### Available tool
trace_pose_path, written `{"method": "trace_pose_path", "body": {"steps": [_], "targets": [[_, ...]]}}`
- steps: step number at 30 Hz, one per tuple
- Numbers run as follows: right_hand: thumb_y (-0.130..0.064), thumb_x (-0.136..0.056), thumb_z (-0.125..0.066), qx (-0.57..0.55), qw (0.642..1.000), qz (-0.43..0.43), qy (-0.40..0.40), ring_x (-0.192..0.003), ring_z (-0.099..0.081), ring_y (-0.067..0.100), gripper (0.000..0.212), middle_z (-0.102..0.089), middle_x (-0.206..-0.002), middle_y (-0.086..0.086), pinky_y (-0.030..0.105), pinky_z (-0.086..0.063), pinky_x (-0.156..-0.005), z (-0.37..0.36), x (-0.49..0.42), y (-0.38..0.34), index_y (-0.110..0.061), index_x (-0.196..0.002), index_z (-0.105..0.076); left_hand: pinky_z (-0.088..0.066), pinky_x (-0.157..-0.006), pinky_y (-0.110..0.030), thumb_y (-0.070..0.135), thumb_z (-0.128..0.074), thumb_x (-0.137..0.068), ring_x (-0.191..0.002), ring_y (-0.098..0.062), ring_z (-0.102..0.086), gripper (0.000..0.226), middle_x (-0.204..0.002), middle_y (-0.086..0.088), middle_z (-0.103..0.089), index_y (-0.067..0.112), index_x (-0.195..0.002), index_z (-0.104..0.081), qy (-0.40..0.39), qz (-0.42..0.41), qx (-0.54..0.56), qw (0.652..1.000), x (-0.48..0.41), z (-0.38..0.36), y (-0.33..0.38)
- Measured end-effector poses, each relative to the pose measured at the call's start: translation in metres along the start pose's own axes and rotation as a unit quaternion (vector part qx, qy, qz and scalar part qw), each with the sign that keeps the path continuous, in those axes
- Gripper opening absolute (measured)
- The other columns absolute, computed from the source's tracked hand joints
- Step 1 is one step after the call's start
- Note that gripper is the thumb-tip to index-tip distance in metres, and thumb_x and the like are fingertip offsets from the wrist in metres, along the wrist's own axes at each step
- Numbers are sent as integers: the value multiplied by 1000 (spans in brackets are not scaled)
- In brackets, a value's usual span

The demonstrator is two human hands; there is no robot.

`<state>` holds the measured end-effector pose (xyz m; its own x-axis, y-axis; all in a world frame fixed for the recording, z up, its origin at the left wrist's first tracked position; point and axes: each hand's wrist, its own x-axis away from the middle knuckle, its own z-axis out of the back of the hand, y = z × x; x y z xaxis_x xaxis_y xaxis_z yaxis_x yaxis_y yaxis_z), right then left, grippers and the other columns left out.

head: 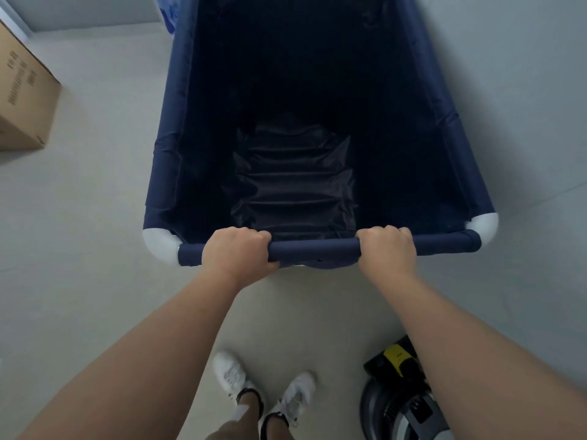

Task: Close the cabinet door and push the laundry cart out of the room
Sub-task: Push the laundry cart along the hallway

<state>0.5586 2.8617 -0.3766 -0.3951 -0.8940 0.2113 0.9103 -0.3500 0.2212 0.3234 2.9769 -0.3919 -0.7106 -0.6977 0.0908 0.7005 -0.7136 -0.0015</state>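
Observation:
A laundry cart of dark navy fabric fills the middle of the head view, its deep bin looking empty with creased cloth at the bottom. White corner joints show at both near corners. My left hand and my right hand are both wrapped around the padded near rail, about a shoulder's width apart. The cabinet door is not in view.
A cardboard box stands on the floor at the left. A black, grey and yellow floor machine sits close by my right foot. A pale wall runs along the cart's right side. Something blue shows past the cart's far left corner.

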Motion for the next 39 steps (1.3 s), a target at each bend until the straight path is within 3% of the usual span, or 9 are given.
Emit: {"method": "trace_pose_path", "body": {"steps": [9,12,16,26,33,39], "targets": [[-3,-74,-60,31,998,6,-46,-67,-45,18,31,-42,-62,-9,31,-29,-72,17,-42,8,-32,-77,-49,-33,-49,-30,64,-48,-75,-48,-16,-46,34,-50,10,-40,30,-68,-46,-30,10,15,999,-37,5,-8],[-3,-74,-60,46,997,5,-56,-67,-45,19,30,-46,-64,-8,31,-29,-73,18,-53,20,-31,-77,-49,-33,-51,-31,61,-49,-76,-50,-18,-48,34,-53,9,-43,28,-70,-51,-30,17,24,999,-48,7,3],[-7,-76,-58,61,996,17,-63,-67,-45,20,26,-49,-66,-8,32,-30,-72,17,-64,43,-31,-78,-50,-35,-52,-31,58,-51,-77,-53,-19,-48,29,-59,9,-47,30,-72,-44,-40,20,32,998,-59,7,24],[-10,-78,-60,37,995,64,-65,-70,-48,19,24,-56,-73,-7,33,-32,-75,15,-81,80,-32,-83,-50,-37,-51,-30,56,-50,-73,-51,-17,-49,28,-55,8,-46,28,-71,-52,-40,52,18,998,-78,11,52],[-9,-78,-60,47,994,72,-74,-69,-46,21,23,-51,-69,-6,33,-31,-75,9,-95,130,-31,-83,-53,-36,-50,-29,55,-50,-75,-51,-19,-51,27,-57,7,-51,28,-73,-56,-31,65,31,997,-95,12,105],[-9,-77,-61,29,994,96,-53,-70,-44,21,24,-52,-72,-6,34,-29,-75,9,-104,138,-30,-81,-50,-37,-46,-28,59,-47,-71,-46,-17,-48,30,-52,9,-45,30,-71,-56,-26,78,-2,997,-106,13,104]]}}
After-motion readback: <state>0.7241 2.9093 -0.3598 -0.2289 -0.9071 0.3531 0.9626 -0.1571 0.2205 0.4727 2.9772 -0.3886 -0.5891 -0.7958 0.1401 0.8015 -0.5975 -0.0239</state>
